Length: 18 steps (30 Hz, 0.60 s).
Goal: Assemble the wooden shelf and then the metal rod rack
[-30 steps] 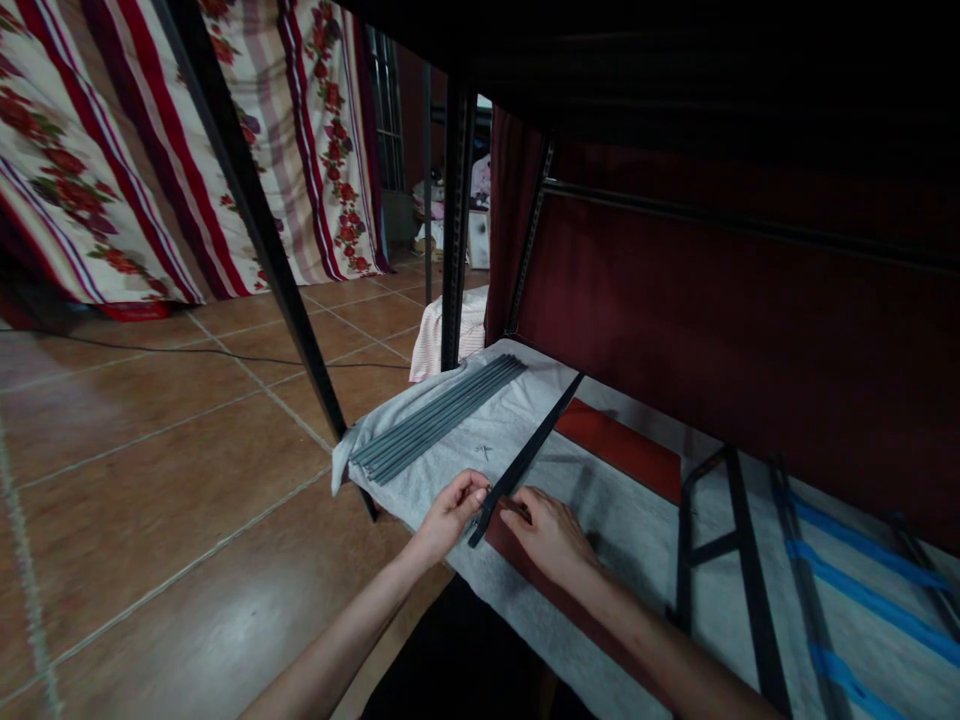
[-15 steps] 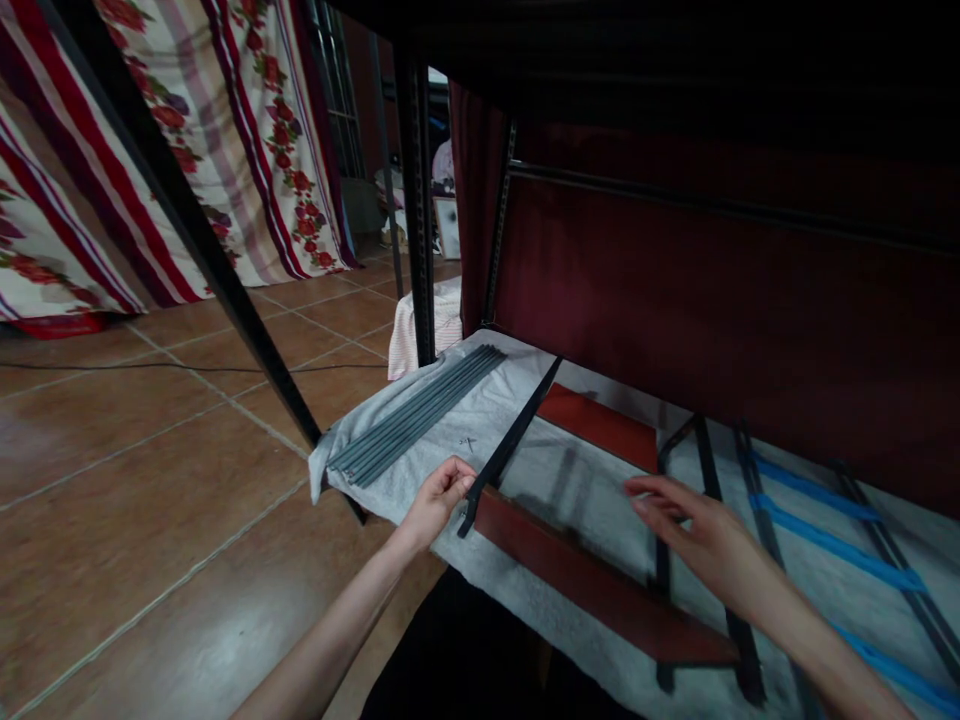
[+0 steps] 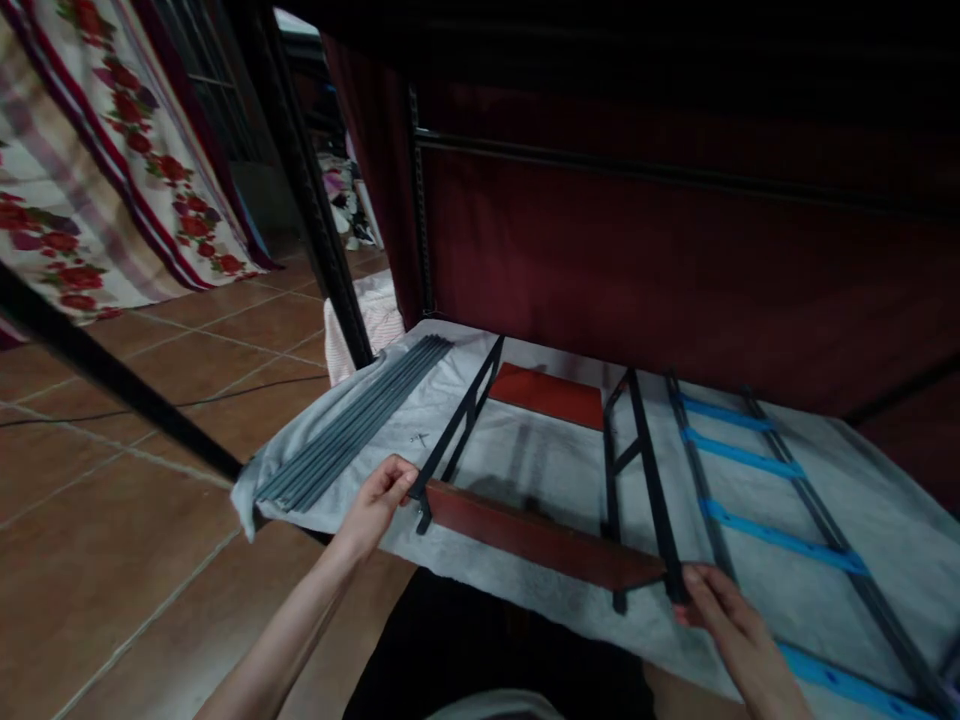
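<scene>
My left hand (image 3: 380, 500) pinches the near end of the left black side frame (image 3: 457, 415). Closed around the near end of the right black side frame (image 3: 654, 490) is my right hand (image 3: 724, 610). A reddish-brown board (image 3: 540, 537) stands on edge between the two frames at the front. Farther back, an orange-red board (image 3: 547, 393) lies between them. The frames rest on a grey cloth (image 3: 517, 450), tilted slightly at the front. Small metal screws (image 3: 418, 438) lie left of the left frame.
A bundle of grey rods (image 3: 360, 420) lies along the cloth's left side. To the right is a dark ladder-like frame with blue crossbars (image 3: 742, 455). A black post (image 3: 307, 180) rises at the back left, and a dark red curtain (image 3: 637, 270) hangs behind.
My right hand has come down and closed on the right side frame's near end. The right frame now stands more upright. The view has shifted right.
</scene>
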Each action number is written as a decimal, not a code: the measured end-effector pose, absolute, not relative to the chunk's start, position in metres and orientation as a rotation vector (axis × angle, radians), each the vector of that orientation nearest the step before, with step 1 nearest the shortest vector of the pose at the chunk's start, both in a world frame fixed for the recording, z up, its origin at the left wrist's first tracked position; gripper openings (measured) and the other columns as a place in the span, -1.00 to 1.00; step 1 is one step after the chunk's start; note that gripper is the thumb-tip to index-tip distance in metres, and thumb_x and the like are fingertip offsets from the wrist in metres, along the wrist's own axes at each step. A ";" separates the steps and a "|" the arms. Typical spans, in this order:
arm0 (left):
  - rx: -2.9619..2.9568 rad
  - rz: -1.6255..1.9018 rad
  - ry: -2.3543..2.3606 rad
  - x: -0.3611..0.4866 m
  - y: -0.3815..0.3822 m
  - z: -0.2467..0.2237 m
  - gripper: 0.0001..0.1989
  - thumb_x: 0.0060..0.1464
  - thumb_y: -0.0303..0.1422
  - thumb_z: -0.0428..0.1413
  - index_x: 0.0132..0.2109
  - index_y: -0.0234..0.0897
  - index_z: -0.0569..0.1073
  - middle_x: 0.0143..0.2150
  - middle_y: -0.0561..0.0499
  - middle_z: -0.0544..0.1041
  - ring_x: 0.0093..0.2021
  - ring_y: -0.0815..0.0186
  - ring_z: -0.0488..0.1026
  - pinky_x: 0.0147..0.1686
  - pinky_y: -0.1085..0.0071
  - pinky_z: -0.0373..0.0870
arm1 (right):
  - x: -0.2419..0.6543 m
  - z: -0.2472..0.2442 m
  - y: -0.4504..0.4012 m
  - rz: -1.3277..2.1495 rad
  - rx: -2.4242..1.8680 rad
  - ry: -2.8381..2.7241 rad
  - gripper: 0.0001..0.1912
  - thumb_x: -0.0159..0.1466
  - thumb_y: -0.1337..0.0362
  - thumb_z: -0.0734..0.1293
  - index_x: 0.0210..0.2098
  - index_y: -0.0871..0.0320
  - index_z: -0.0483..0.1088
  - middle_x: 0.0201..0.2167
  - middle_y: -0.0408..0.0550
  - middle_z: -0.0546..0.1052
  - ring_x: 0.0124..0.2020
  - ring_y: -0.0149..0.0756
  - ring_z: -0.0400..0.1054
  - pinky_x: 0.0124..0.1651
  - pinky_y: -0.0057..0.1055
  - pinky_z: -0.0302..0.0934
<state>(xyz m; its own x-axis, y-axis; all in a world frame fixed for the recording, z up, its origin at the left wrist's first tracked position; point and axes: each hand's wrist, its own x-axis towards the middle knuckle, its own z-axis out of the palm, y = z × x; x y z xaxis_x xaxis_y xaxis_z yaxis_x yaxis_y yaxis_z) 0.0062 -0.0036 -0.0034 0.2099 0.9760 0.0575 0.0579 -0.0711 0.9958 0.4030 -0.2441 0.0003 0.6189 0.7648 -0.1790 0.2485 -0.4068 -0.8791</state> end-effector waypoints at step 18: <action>1.468 1.134 1.037 0.006 0.000 -0.009 -0.66 0.07 -0.05 0.19 -0.33 -0.25 0.40 -0.43 0.10 0.37 -0.38 0.37 0.26 -0.34 0.47 0.22 | 0.409 -0.012 -0.236 0.705 -1.894 -1.037 -0.60 0.27 -0.15 0.20 -0.31 0.06 0.36 -0.48 -0.16 0.39 -0.39 -0.26 0.32 -0.27 -0.36 0.30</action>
